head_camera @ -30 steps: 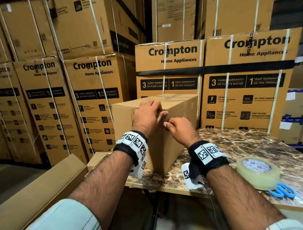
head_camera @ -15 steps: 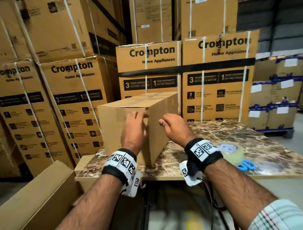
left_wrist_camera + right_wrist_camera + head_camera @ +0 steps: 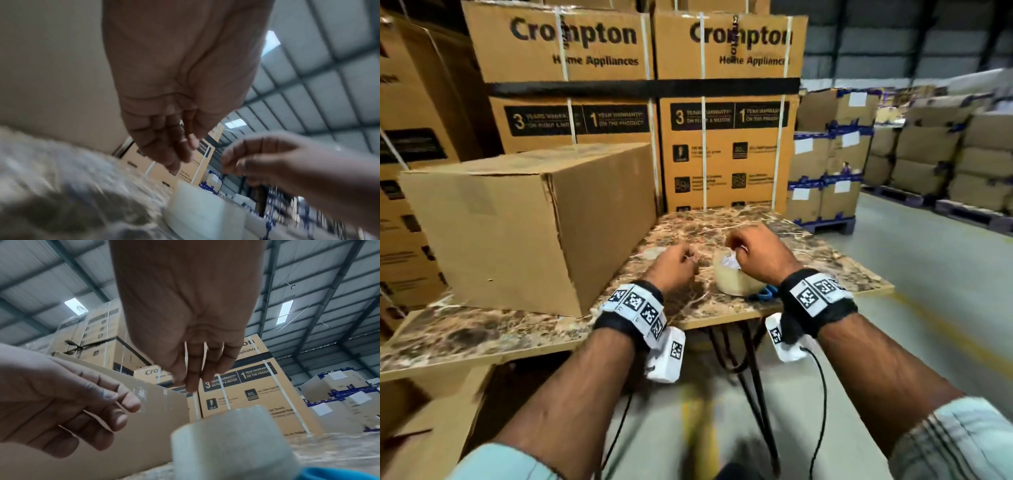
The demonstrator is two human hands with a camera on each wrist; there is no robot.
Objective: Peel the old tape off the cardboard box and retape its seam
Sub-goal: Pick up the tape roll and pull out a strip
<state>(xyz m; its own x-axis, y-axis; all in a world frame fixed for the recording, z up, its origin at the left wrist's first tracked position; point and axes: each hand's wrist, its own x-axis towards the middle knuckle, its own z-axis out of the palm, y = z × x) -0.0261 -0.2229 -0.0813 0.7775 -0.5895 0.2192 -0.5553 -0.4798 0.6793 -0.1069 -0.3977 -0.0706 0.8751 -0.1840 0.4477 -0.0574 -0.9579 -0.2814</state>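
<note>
The plain brown cardboard box sits on the left part of the marble-patterned tabletop, one corner edge turned toward me; I can't make out from here whether any old tape remains on its seam. I judge it was left square on the table so the top seam stays reachable while I fetch tape.

Just right of the box, near the table's front edge, stands the roll of clear packing tape, lying flat on its side so it won't roll away. My right hand hovers directly over it with fingers curled down, and my left hand hangs just beside the roll on the box side, fingers loosely bent with thumb near the fingertips. In the blurred wrist views I cannot tell whether either hand pinches anything, such as a scrap of peeled tape. Neither hand touches the box.

Blue-handled scissors peek out from behind the roll, close by, presumably for cutting the new strip.

Behind the table rise stacked printed appliance cartons bound with white straps.
</note>
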